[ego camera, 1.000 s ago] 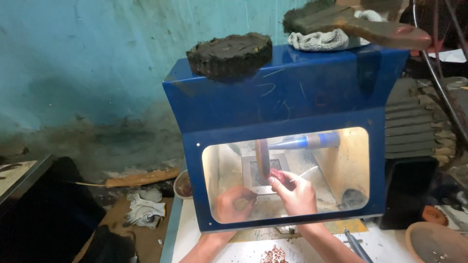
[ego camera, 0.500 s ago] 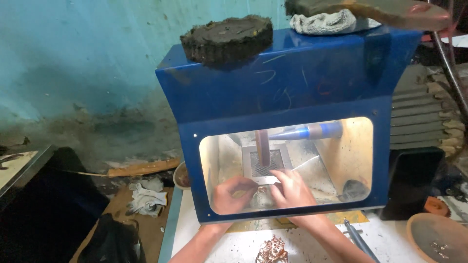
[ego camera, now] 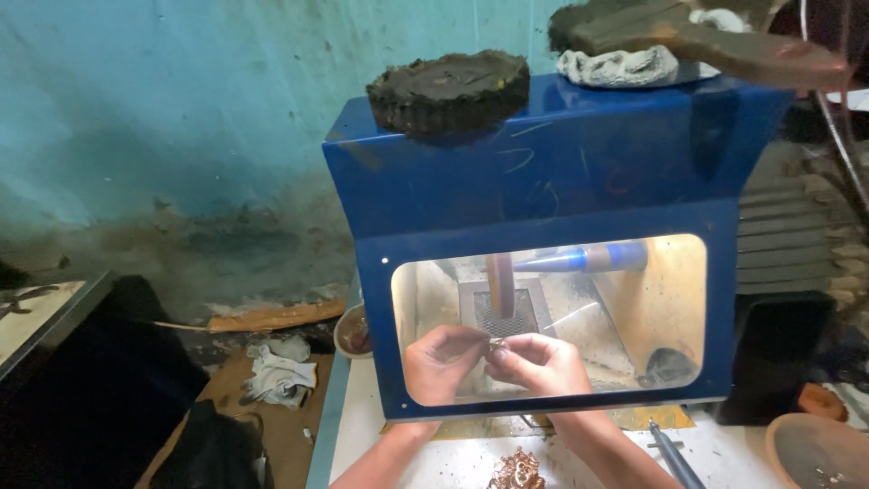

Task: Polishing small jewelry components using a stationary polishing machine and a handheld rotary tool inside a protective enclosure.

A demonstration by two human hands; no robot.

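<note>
Head view: a small metal piece is pinched between both hands, just below the polishing wheel.

Inside the lit window of the glossy blue metal hood (ego camera: 543, 172), the left hand (ego camera: 441, 362) and the right hand (ego camera: 539, 362) are seen pressed together, fingertips closed on a tiny thin metal piece (ego camera: 495, 343) held between them; its exact shape is too small to be made out. The piece is held directly beneath the upright brown polishing wheel (ego camera: 500, 285), which is mounted edge-on to the viewer on a blue tapered spindle (ego camera: 588, 260) running off to the right. So the wheel lies straight up and slightly beyond the grip, near but apart. Both hands sit about equally near it. A dark worn buffing disc (ego camera: 450, 91) is seen resting on the hood's top.
</note>
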